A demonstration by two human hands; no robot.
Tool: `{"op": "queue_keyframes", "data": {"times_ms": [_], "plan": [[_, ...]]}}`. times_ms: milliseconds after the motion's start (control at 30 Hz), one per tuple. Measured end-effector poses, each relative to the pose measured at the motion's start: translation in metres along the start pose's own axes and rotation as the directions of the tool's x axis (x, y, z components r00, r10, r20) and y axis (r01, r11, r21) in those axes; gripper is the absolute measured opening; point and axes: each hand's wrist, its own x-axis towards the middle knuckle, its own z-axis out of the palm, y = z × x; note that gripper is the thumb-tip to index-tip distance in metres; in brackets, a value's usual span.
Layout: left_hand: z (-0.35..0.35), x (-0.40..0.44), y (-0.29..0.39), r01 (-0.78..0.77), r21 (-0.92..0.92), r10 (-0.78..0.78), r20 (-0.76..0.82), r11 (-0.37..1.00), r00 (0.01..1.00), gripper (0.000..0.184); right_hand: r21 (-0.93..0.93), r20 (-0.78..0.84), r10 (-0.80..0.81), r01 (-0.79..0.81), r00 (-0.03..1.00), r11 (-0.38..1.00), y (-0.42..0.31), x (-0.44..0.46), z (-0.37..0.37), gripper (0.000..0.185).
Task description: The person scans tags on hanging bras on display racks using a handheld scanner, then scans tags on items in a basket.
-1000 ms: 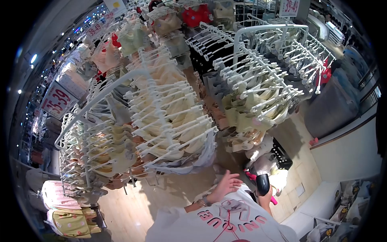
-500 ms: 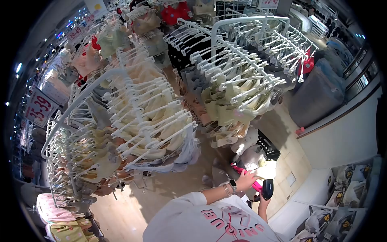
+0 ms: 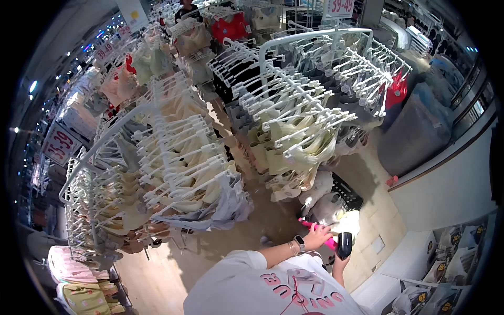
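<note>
Pale flooring (image 3: 156, 273) runs between crowded shop racks, where white hangers (image 3: 181, 157) carry rows of cream and yellow bras (image 3: 194, 152), with price signs reading 35-39 (image 3: 60, 145) and 39-49 (image 3: 340, 7) above. Near the wearer's body, a black perforated basket (image 3: 358, 202) shows one open-work side; whitish and grey clear-wrapped bundles (image 3: 326, 208) lie heaped against that wall, and a bright pale-yellow piece (image 3: 350, 219) sits at the near end. How deep the load goes is hidden. A pink bar (image 3: 306, 223) slants beside these bundles, and the left hand (image 3: 316, 238), with a dark-faced watch on its wrist, rests at it with fingers together and slightly bent; whether they grip the bar cannot be told. Just beside it, the right hand (image 3: 341, 262) is closed around a black handheld device (image 3: 344, 244), its fingers mostly hidden by the device, which is held just in front of the pale-yellow piece. At lower right, white shelf compartments (image 3: 442, 286) hold packaged goods (image 3: 412, 300) with dark labels, some marked 49. Folded pink (image 3: 67, 265) and green printed garments (image 3: 84, 298) are stacked at lower left, and a large grey plastic-wrapped bundle (image 3: 417, 131) stands by the low wall (image 3: 443, 197).
</note>
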Motion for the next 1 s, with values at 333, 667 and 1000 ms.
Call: {"op": "queue_keyframes", "data": {"times_ms": [333, 667, 1000], "plan": [[-0.005, 0.063, -0.004, 0.043, -0.041, -0.04, 0.056, 0.998, 0.998, 0.042, -0.151, 0.008, 0.009, -0.007, 1.0, 0.989, -0.034, 0.066, -0.007, 0.071], [0.0, 0.089, -0.007, 0.062, -0.011, -0.062, -0.007, 0.998, 0.998, 0.043, -0.253, 0.011, -0.129, 0.128, 0.992, 0.959, -0.037, 0.094, -0.009, 0.058], [0.0, 0.088, 0.001, 0.096, 0.004, -0.096, -0.036, 0.995, 0.995, 0.046, -0.197, 0.003, -0.178, 0.175, 0.984, 0.965, -0.038, 0.095, -0.014, 0.054]]}}
